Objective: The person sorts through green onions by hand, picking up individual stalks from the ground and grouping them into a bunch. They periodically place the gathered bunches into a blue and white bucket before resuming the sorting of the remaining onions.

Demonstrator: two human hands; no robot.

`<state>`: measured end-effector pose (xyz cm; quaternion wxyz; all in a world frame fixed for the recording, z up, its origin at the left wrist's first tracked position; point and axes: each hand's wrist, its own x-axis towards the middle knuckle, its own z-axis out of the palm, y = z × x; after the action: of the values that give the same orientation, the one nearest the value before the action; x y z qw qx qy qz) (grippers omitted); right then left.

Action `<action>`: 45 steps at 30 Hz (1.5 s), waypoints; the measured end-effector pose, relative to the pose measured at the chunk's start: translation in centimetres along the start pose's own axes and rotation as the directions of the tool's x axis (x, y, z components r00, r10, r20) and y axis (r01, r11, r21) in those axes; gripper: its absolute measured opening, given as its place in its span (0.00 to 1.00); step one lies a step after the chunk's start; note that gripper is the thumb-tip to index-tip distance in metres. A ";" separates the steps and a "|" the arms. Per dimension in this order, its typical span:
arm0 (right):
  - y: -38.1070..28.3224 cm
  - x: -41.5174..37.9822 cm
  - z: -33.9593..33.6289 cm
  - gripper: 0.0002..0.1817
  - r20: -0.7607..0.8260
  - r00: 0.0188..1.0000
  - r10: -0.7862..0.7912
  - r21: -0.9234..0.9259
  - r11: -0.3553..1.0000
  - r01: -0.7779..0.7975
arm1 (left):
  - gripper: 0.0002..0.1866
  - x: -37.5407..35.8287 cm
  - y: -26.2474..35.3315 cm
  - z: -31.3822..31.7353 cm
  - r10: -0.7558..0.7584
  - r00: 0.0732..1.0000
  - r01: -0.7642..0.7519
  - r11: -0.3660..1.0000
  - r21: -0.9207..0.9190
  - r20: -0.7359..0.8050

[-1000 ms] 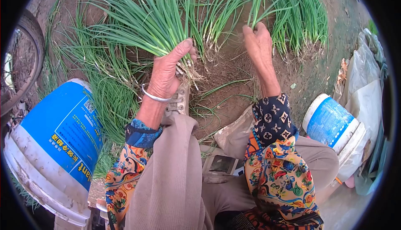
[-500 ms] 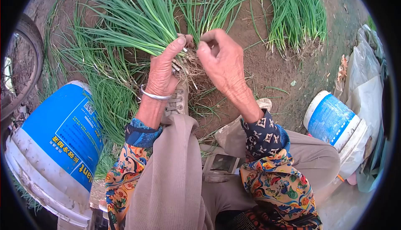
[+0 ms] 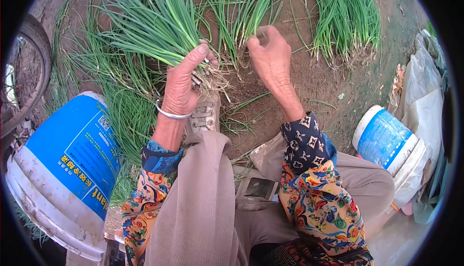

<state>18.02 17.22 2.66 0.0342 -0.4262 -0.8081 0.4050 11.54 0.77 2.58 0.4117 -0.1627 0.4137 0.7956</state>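
A bunch of green onions is in my left hand, fingers wrapped around it just above the roots. Its leaves fan up and to the left, and pale, stringy roots hang below my thumb. My right hand is closed at the lower end of some green onion stalks on the ground, thumb and forefinger drawn together; its other fingers are partly hidden. Loose green onions lie between my hands. A thick row of them is at the upper right.
A large blue-and-white bucket tilts at the left, with a wheel behind it. More green onions lie beside the bucket. On the right are a smaller blue-and-white bucket and plastic sheeting. My shoe rests on bare soil.
My right hand has moved right and slightly up, away from the roots of the held bunch, to the stalks on the ground. My left hand keeps the bunch, shifted slightly left.
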 end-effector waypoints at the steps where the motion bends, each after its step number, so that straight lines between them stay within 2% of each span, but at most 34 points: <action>1: -0.2 0.2 0.4 0.10 0.069 0.997 -0.032 -0.155 0.987 0.043 | 0.13 0.0 -0.1 0.2 0.005 1.000 -0.005 1.000 0.021 0.002; 2: -0.2 0.5 0.8 0.11 0.146 0.988 -0.053 -0.302 0.948 0.095 | 0.13 0.0 -0.1 0.3 0.011 1.000 -0.011 0.999 0.043 0.000; 5: 0.6 1.2 1.4 0.12 0.159 0.986 -0.040 -0.322 0.942 0.090 | 0.13 -0.3 0.1 0.5 0.000 1.000 0.001 0.999 0.036 -0.025; 9: 2.0 1.7 -0.5 0.10 0.231 0.970 0.080 -0.026 0.997 -0.076 | 0.14 -0.1 0.1 -0.2 0.027 1.000 -0.027 0.996 0.086 -0.005; 10: 2.5 1.9 -1.3 0.08 0.297 0.937 0.186 0.102 0.969 -0.225 | 0.14 0.0 0.0 -0.2 0.033 0.999 -0.032 0.995 0.092 -0.008; 12: 3.5 2.1 -3.1 0.08 0.349 0.906 0.240 0.342 0.867 -0.362 | 0.14 -0.1 0.0 -0.2 0.037 0.999 -0.035 0.995 0.088 -0.015; 13: 3.3 1.9 -3.8 0.09 0.299 0.929 0.219 0.362 0.874 -0.323 | 0.14 -0.1 -0.1 -0.1 0.035 0.999 -0.033 0.996 0.078 -0.018; 16: 4.2 2.2 -5.1 0.09 0.361 0.923 0.130 0.619 0.708 -0.341 | 0.14 0.0 -0.3 0.0 0.035 0.999 -0.033 0.997 0.068 -0.025; 17: 4.1 1.9 -4.9 0.09 0.327 0.933 0.147 0.686 0.642 -0.342 | 0.14 0.1 -0.4 -0.1 0.037 0.999 -0.035 0.997 0.067 -0.031; 20: 3.3 1.7 -4.0 0.09 0.379 0.915 0.137 0.502 0.800 -0.328 | 0.14 0.1 -0.4 -0.1 0.026 0.999 -0.025 0.999 0.041 -0.037; 22: 2.0 1.2 -3.0 0.13 0.329 0.926 0.183 0.216 0.940 -0.263 | 0.15 0.1 -0.3 0.0 0.022 0.999 -0.021 0.998 0.064 -0.028; 23: 2.2 1.0 -2.2 0.14 0.264 0.961 0.078 -0.010 0.997 -0.078 | 0.15 0.0 -0.2 0.0 0.021 0.999 -0.019 0.997 0.075 -0.027; 24: 2.4 0.9 -1.6 0.14 0.225 0.973 -0.045 -0.246 0.964 0.102 | 0.15 -0.1 -0.2 0.0 0.013 0.999 -0.011 0.997 0.076 -0.032; 27: 2.3 1.0 -1.3 0.13 0.263 0.964 0.026 -0.300 0.952 0.056 | 0.16 -0.3 0.0 0.1 0.003 0.999 0.000 0.996 0.084 -0.037; 31: 2.1 1.2 -2.4 0.11 0.233 0.967 0.108 -0.190 0.980 -0.063 | 0.16 -0.1 0.0 0.1 0.017 1.000 -0.016 0.995 0.094 -0.016; 34: 2.2 1.0 -3.4 0.11 0.091 0.991 0.097 0.011 0.995 -0.098 | 0.15 -0.1 -0.1 -0.1 0.011 0.999 -0.008 0.997 0.079 -0.035; 35: 2.7 1.1 -3.3 0.12 0.099 0.993 0.057 0.063 0.996 -0.064 | 0.15 -0.1 -0.2 0.0 0.002 0.999 0.001 0.998 0.070 -0.040; 38: 2.2 0.9 -2.1 0.13 0.151 0.988 0.022 -0.038 0.999 -0.016 | 0.14 -0.1 -0.2 0.0 0.013 1.000 -0.013 0.997 0.073 0.002; 39: 1.8 1.0 -0.9 0.15 0.139 0.990 0.040 -0.174 0.985 -0.015 | 0.14 -0.1 -0.1 0.0 0.008 1.000 -0.007 0.997 0.081 -0.014; 42: 0.0 1.2 -0.1 0.16 0.159 0.983 0.095 -0.364 0.931 -0.031 | 0.15 -0.2 -0.1 0.1 0.004 0.999 0.000 0.996 0.088 -0.043; 45: 1.3 2.0 1.1 0.15 0.166 0.983 0.079 -0.335 0.942 -0.019 | 0.15 -0.1 -0.2 0.1 -0.001 0.999 0.004 0.996 0.086 -0.032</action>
<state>17.18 18.35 0.51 -0.1205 -0.4083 -0.8537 0.3000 11.71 0.85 2.58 0.4128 -0.1580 0.4540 0.7736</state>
